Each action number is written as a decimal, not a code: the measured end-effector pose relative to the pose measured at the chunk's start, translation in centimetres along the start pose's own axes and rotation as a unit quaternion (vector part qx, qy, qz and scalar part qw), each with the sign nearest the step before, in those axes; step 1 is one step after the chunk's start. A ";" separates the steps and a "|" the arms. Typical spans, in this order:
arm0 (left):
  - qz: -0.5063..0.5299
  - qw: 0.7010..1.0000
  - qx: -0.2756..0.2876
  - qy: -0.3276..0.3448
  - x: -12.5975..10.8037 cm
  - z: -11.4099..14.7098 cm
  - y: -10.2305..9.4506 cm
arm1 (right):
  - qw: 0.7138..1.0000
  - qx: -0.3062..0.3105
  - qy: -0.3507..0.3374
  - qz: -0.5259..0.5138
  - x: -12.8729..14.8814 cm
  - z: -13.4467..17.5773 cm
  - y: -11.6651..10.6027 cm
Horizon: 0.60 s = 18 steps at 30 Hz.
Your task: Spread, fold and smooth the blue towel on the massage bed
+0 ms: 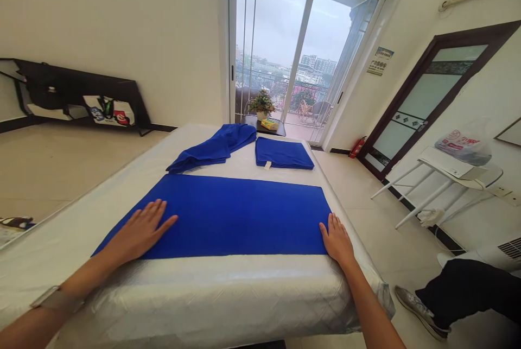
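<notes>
A blue cloth (240,216) lies flat and smooth across the near part of a plastic-covered mattress (228,294). My left hand (142,227) rests palm down on its left part, fingers outstretched and thumb apart. At the cloth's right edge, my right hand (337,238) lies flat with its fingers pointing forward. Neither hand grips anything. Beyond the flat cloth, to the left, is a crumpled blue cloth (214,148). To the right of that sits a neatly folded blue cloth (284,153) with a small white tag at its near edge.
Past the mattress, a small dark table (279,129) holds a potted plant (261,103) and a yellow tissue pack (269,124). A white chair (456,167) carrying a plastic bag (464,145) stands at the right. Another person's leg (468,289) shows at lower right.
</notes>
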<state>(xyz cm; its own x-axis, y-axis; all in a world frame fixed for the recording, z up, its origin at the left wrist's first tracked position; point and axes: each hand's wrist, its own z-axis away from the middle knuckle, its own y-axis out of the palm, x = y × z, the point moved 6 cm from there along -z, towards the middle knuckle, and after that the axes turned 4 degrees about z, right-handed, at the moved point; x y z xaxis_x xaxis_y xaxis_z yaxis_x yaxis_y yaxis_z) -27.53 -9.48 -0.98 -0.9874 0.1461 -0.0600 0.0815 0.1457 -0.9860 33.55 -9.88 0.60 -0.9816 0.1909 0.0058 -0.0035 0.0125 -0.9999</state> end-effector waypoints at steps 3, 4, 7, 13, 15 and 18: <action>-0.041 0.999 0.029 0.001 4.5 1.3 0.4 | 1.000 0.007 0.002 0.015 0.1 0.1 -0.2; -0.048 0.998 0.029 0.001 5.2 1.6 0.4 | 1.000 0.011 0.002 0.023 0.2 0.1 -0.4; -0.061 0.998 0.020 0.002 5.6 2.0 0.4 | 0.998 0.035 0.010 0.060 0.5 0.2 -1.3; -0.078 0.997 0.002 0.011 4.5 1.9 0.3 | 0.993 0.011 -0.040 0.109 6.5 0.4 -4.9; -0.078 0.997 -0.010 0.006 4.4 2.0 0.1 | 0.992 -0.004 -0.102 0.069 11.2 0.8 -5.8; -0.071 0.997 -0.018 -0.006 4.3 2.0 -0.3 | 0.980 0.004 -0.197 -0.018 19.2 1.7 -6.0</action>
<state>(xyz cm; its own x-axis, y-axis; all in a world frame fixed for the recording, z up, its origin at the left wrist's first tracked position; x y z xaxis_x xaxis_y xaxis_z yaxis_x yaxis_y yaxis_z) -32.10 -10.81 -1.23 -0.9910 0.1094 0.0769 -0.0541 0.1980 -0.9787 14.43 -8.01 6.69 -0.9782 -0.2041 0.0382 -0.0399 0.0042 -0.9992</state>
